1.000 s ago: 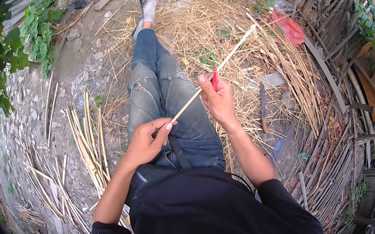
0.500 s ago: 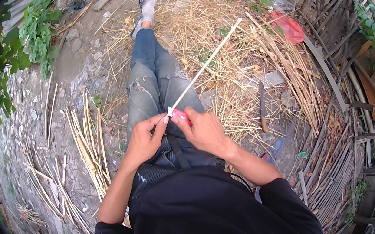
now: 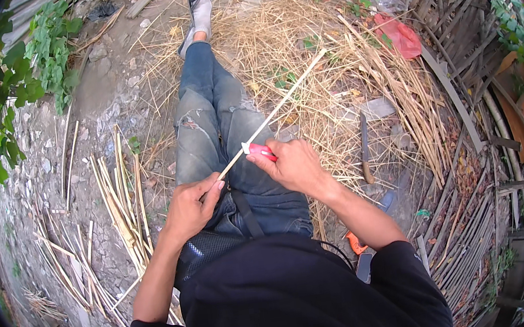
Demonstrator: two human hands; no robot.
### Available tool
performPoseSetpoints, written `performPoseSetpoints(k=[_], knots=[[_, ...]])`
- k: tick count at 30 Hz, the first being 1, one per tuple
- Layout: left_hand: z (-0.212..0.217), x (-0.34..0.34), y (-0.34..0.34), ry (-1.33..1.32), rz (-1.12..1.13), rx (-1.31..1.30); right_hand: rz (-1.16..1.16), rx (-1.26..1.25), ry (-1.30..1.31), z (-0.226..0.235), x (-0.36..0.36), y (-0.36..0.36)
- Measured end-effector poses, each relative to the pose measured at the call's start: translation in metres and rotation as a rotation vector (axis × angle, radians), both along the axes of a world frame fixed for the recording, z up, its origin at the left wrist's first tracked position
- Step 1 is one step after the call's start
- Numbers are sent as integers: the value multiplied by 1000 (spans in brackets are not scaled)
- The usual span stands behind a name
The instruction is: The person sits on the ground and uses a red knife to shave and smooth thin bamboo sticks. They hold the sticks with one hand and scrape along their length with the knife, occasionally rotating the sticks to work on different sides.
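Observation:
A long, thin, pale bamboo stick (image 3: pixel 284 100) slants over my thighs, its far end up to the right above the straw. Near its lower end, my left hand (image 3: pixel 192 205) pinches it between thumb and fingers. Further up the stick, my right hand (image 3: pixel 296 166) is closed round a small red-handled tool (image 3: pixel 262 151). A small white piece at the tool's tip touches the stick; I cannot make out whether it is part of the tool or a shaving. My legs in worn jeans (image 3: pixel 196 132) stretch out below the stick.
A knife (image 3: pixel 365 151) with a wooden handle lies on the ground to the right. Split sticks lie at left (image 3: pixel 124 200) and right (image 3: pixel 410 119), with loose straw (image 3: pixel 272 31) beyond. A red plastic bag (image 3: pixel 400 35) is near the wooden fence (image 3: pixel 451 3). An orange object (image 3: pixel 355 242) sits by my right forearm.
My hands have moved apart. The right has gone up and right with the red-handled tool, the left down and left, and the stick has shifted slightly toward me. The orange object has come into view.

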State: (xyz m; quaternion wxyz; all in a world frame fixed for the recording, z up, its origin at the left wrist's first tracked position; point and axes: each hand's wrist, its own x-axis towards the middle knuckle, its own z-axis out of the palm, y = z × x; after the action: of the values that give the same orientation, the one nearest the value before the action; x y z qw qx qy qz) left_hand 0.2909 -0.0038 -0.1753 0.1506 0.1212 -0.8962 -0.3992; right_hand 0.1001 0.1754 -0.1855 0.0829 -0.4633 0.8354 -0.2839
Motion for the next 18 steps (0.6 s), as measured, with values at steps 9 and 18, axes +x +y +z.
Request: performPoseSetpoints(k=[9, 18], knots=[[8, 29, -8, -36, -70, -91, -513, -120, 122, -8, -137, 36], [1, 18, -13, 36, 4, -35, 69, -109, 239, -18, -22, -3]])
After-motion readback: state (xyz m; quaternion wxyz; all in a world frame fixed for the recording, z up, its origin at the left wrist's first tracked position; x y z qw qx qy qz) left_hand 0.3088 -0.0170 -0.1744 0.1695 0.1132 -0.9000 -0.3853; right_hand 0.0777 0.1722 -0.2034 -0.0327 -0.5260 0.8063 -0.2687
